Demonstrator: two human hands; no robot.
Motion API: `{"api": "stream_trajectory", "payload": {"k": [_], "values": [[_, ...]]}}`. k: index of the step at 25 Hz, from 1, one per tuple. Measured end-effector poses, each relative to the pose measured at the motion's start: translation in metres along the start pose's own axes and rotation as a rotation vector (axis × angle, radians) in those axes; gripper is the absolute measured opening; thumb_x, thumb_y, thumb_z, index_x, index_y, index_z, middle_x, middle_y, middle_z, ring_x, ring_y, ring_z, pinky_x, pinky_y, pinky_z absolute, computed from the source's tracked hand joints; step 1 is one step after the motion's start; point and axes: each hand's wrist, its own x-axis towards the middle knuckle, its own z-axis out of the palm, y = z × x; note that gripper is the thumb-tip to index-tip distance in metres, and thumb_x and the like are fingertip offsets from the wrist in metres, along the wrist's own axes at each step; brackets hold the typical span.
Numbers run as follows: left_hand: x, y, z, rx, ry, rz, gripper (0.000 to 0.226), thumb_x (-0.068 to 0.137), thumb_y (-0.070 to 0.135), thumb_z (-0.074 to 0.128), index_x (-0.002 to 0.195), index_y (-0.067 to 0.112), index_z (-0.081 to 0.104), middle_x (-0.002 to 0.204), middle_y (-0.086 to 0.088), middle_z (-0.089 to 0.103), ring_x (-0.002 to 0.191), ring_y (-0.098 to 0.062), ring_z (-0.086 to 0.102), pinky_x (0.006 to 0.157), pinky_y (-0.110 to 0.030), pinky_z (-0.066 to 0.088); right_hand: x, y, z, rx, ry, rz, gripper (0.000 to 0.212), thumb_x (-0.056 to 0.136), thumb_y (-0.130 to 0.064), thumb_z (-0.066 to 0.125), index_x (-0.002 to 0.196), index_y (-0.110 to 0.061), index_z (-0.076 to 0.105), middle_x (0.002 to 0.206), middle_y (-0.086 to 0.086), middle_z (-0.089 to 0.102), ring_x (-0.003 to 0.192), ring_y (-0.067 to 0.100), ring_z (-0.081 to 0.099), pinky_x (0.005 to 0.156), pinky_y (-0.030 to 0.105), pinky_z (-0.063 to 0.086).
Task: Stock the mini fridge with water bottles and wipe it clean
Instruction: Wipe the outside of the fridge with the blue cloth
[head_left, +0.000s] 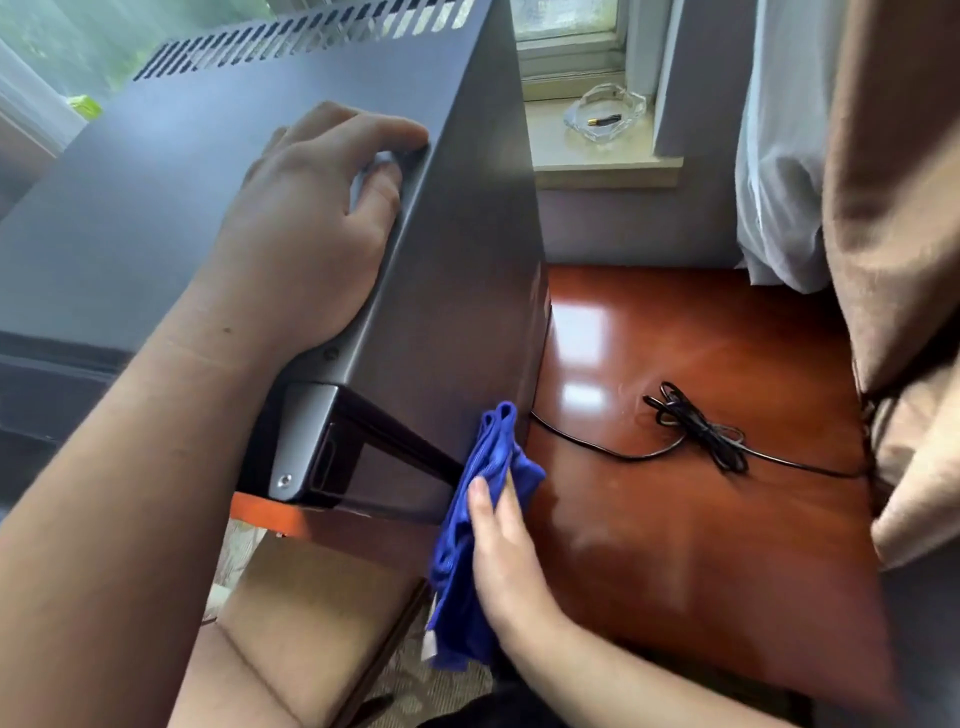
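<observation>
Fridge (156, 208): boxy, smooth dark grey metal, matte sheen, a row of slotted vents along the far top edge, a grey hinge plate with a screw at the near corner; stands on a table (701, 493) of glossy reddish-brown wood showing window glare. Left hand (306, 228): lies palm-down on the fridge top at its right edge, fingers bent, tips curled over the edge, holding nothing. Right hand (504, 545): fingers straight and together, pressing a cloth (467, 519) flat against the lower right side wall of the fridge, near its front corner. Cloth: bright blue, soft, bunched in folds, a pale tag at its hanging lower end. Cord (696, 431): thin, black, runs from the fridge base across the table, part tied in a loose bundle. Ashtray (605, 117): clear cut glass, on the pale windowsill, a small dark and gold item inside. Curtains (883, 208): sheer white and heavy tan fabric, at right. Chair (311, 623): beige cushion, below the table edge
</observation>
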Motion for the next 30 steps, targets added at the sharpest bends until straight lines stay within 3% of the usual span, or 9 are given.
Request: {"api": "stream_trajectory", "payload": {"k": [6, 9, 12, 17, 21, 24, 27, 28, 30], "values": [[0.000, -0.002, 0.001, -0.005, 0.006, 0.000, 0.037, 0.106, 0.027, 0.043, 0.138, 0.037, 0.059, 0.138, 0.012, 0.053, 0.131, -0.014, 0.047, 0.100, -0.022, 0.030, -0.030, -0.034, 0.027, 0.004, 0.002, -0.270, 0.067, 0.101, -0.050, 0.036, 0.160, -0.041, 0.005, 0.164, -0.035, 0.000, 0.151, -0.012, -0.004, 0.127, 0.028, 0.001], [0.001, -0.004, 0.002, -0.016, 0.003, 0.008, 0.036, 0.106, 0.028, 0.044, 0.137, 0.037, 0.060, 0.138, 0.011, 0.054, 0.131, -0.015, 0.048, 0.104, -0.024, 0.031, -0.022, -0.058, 0.032, 0.027, 0.014, -0.327, 0.071, 0.099, -0.058, 0.033, 0.161, -0.040, 0.004, 0.164, -0.036, -0.001, 0.151, -0.011, -0.005, 0.127, 0.029, 0.001], [0.002, -0.005, 0.002, -0.029, 0.007, 0.003, 0.035, 0.106, 0.028, 0.044, 0.136, 0.038, 0.060, 0.135, 0.015, 0.053, 0.129, -0.015, 0.048, 0.104, -0.024, 0.032, -0.003, -0.058, 0.029, 0.031, 0.035, -0.330, 0.077, 0.095, -0.063, 0.032, 0.163, -0.035, 0.011, 0.166, -0.029, 0.009, 0.152, -0.009, 0.003, 0.129, 0.034, 0.007], [0.001, -0.006, 0.003, -0.027, 0.008, -0.001, 0.034, 0.106, 0.028, 0.046, 0.135, 0.040, 0.060, 0.129, 0.021, 0.052, 0.120, -0.011, 0.048, 0.097, -0.022, 0.031, 0.071, -0.058, 0.009, 0.029, 0.117, -0.147, 0.085, 0.082, -0.079, 0.035, 0.158, -0.042, 0.028, 0.161, -0.024, 0.033, 0.150, -0.002, 0.027, 0.127, 0.040, 0.021], [0.003, -0.006, 0.003, -0.027, 0.010, -0.010, 0.034, 0.105, 0.029, 0.047, 0.133, 0.042, 0.060, 0.120, 0.028, 0.047, 0.109, -0.003, 0.044, 0.095, -0.021, 0.030, 0.137, -0.082, -0.007, 0.037, 0.157, -0.128, 0.091, 0.077, -0.075, 0.037, 0.158, -0.033, 0.034, 0.158, -0.011, 0.044, 0.146, 0.009, 0.039, 0.124, 0.040, 0.027], [0.001, -0.005, 0.002, -0.025, 0.010, -0.025, 0.033, 0.105, 0.029, 0.047, 0.132, 0.044, 0.060, 0.119, 0.030, 0.047, 0.111, -0.005, 0.047, 0.093, -0.022, 0.031, 0.184, -0.107, -0.021, 0.049, 0.140, -0.120, 0.073, 0.090, -0.065, 0.040, 0.156, -0.032, 0.037, 0.151, -0.004, 0.052, 0.137, 0.015, 0.050, 0.120, 0.038, 0.034], [0.001, -0.004, 0.003, -0.037, 0.025, -0.005, 0.033, 0.104, 0.027, 0.048, 0.129, 0.043, 0.061, 0.120, 0.029, 0.050, 0.116, -0.008, 0.050, 0.094, -0.024, 0.034, 0.222, -0.126, -0.031, 0.098, 0.157, -0.098, 0.057, 0.079, -0.069, 0.043, 0.130, -0.043, 0.049, 0.145, -0.002, 0.057, 0.133, 0.020, 0.055, 0.118, 0.044, 0.038], [0.001, -0.005, 0.003, -0.035, 0.030, -0.007, 0.032, 0.104, 0.026, 0.049, 0.128, 0.043, 0.061, 0.120, 0.030, 0.050, 0.114, -0.007, 0.051, 0.094, -0.025, 0.035, 0.238, -0.128, -0.035, 0.096, 0.159, -0.083, 0.054, 0.076, -0.070, 0.044, 0.124, -0.046, 0.049, 0.142, -0.002, 0.059, 0.131, 0.022, 0.057, 0.117, 0.045, 0.039], [0.001, -0.006, 0.005, -0.039, 0.040, -0.005, 0.031, 0.104, 0.026, 0.050, 0.126, 0.045, 0.062, 0.119, 0.032, 0.050, 0.109, -0.007, 0.050, 0.094, -0.027, 0.037, 0.271, -0.124, -0.043, 0.126, 0.157, -0.073, 0.064, 0.075, -0.069, 0.044, 0.132, -0.040, 0.053, 0.134, -0.005, 0.063, 0.126, 0.022, 0.060, 0.115, 0.044, 0.042]]}}
